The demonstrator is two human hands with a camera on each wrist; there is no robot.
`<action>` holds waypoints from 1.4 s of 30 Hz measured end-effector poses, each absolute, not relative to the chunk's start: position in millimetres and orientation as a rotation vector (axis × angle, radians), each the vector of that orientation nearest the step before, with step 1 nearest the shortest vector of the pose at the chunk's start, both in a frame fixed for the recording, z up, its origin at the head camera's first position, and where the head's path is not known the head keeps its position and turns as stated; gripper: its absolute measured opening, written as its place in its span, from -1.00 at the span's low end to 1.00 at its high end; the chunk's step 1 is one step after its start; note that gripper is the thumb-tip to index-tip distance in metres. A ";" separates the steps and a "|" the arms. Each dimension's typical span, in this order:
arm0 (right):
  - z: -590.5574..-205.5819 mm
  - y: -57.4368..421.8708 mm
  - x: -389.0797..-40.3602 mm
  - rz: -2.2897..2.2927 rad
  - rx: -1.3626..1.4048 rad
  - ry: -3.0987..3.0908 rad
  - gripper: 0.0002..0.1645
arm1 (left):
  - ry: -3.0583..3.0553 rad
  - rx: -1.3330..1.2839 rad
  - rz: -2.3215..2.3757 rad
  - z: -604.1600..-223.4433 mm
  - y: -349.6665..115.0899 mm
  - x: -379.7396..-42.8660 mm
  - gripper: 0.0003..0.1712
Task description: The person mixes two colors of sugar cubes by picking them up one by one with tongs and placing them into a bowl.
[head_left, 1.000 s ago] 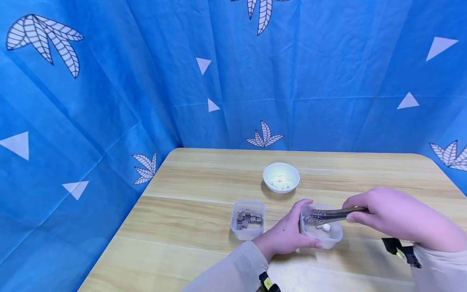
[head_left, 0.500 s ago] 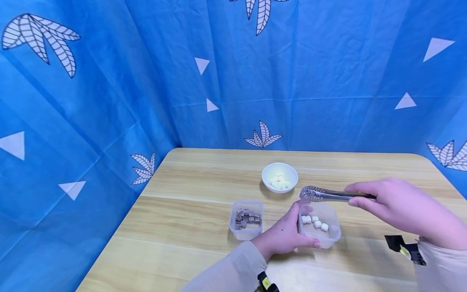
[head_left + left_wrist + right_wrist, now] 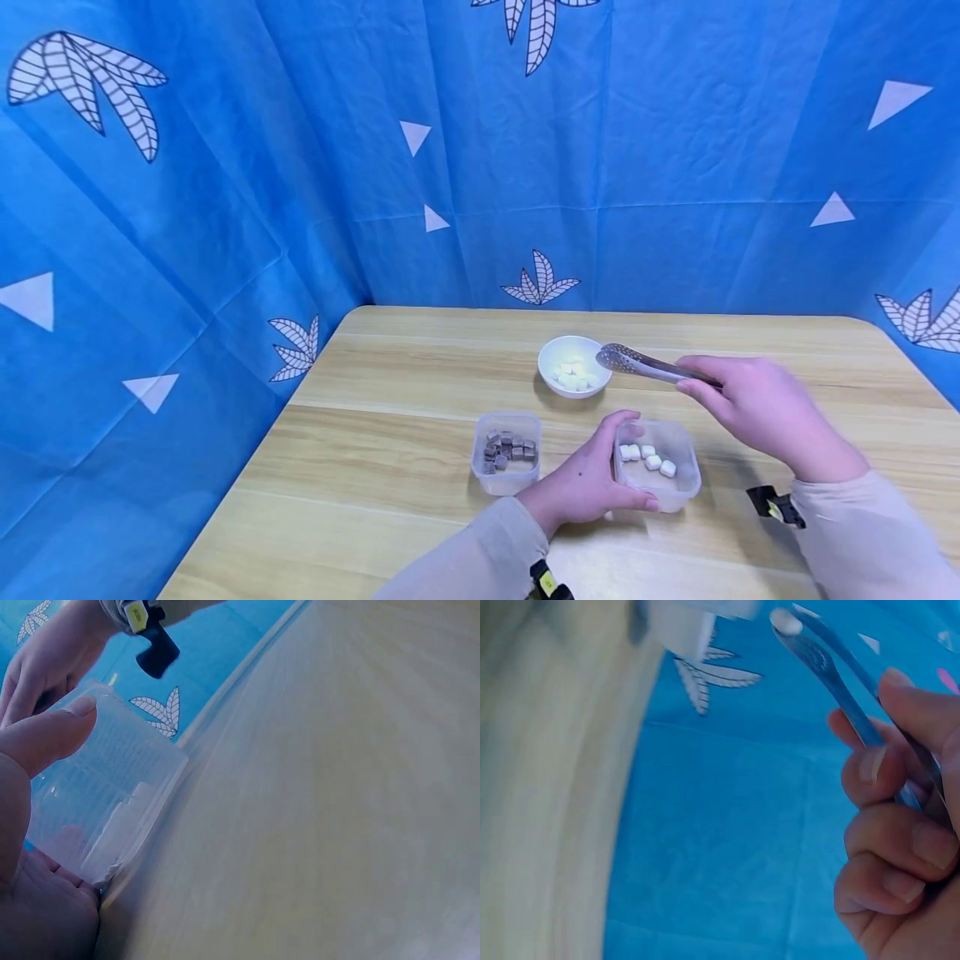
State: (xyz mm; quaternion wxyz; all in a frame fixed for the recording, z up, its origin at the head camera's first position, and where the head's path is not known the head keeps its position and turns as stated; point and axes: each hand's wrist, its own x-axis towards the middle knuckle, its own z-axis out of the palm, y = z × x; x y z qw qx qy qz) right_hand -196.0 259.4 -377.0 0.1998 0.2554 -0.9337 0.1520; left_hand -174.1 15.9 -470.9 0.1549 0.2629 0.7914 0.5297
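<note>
My right hand [image 3: 757, 408] grips a pair of perforated metal tongs [image 3: 645, 363], fingers curled round the handles. In the right wrist view a small white piece [image 3: 786, 621] sits between the tips of the tongs. Those tips overlap the right rim of the white bowl [image 3: 550, 379] in the head view; several white pieces [image 3: 573, 377] lie inside it. My left hand [image 3: 585, 479] holds a clear plastic container [image 3: 678, 496] by its left side, thumb at the front and fingers behind. Several white cubes [image 3: 652, 461] lie on that container's floor.
Left of my left hand stands a second clear container [image 3: 517, 483] with several dark grey-brown cubes [image 3: 510, 448] in it. The wooden table [image 3: 375, 467] ends at a blue patterned cloth [image 3: 480, 167] behind and to the left.
My right hand has lifted the tongs out of the right container and moved them back and left to the white bowl. My left hand has stayed on the container.
</note>
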 end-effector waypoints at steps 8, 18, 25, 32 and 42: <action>-394.1 250.4 -206.0 0.434 0.638 -2.631 -0.68 | 2.266 0.746 1.522 -471.2 16.3 -173.9 0.20; -397.5 246.1 -208.4 0.467 0.602 -2.690 -0.66 | 2.277 0.736 1.523 -471.7 15.8 -173.8 0.22; -390.4 253.0 -203.8 0.475 0.612 -2.694 -0.60 | 2.279 0.724 1.516 -472.4 16.7 -173.7 0.21; -379.9 262.6 -198.9 0.480 0.629 -2.684 -0.62 | 2.272 0.709 1.519 -471.1 17.0 -173.3 0.21; -367.8 277.7 -193.1 0.442 0.675 -2.675 -0.66 | 2.270 0.721 1.522 -471.8 16.7 -172.4 0.21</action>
